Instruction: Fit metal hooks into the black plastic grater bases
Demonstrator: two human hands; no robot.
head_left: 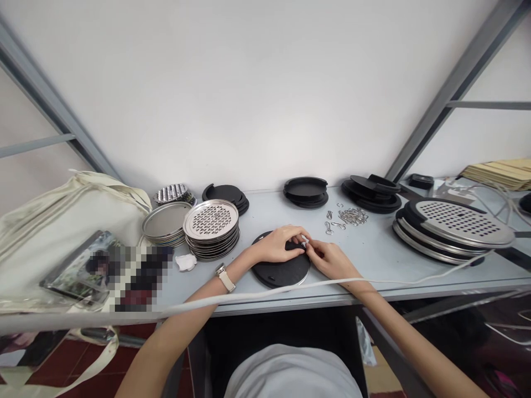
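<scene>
A round black disc (279,272) with a metal rim lies near the table's front edge. My left hand (285,243) rests over its upper part, fingers curled at its upper right edge. My right hand (327,258) pinches at that same edge, its fingertips meeting those of my left hand around a small, shiny piece that is mostly hidden. Behind and to the right is a pile of small metal clips (353,216), with a few loose ones beside it. Left of the disc stands a stack of round metal grater plates (211,221).
Plain metal discs (166,221) and black round parts (224,196) stand at the left. More black parts (306,190) sit at the back. A large stack of discs (452,226) is on the right. A white cable (257,293) crosses in front; a cloth bag (50,221) lies left.
</scene>
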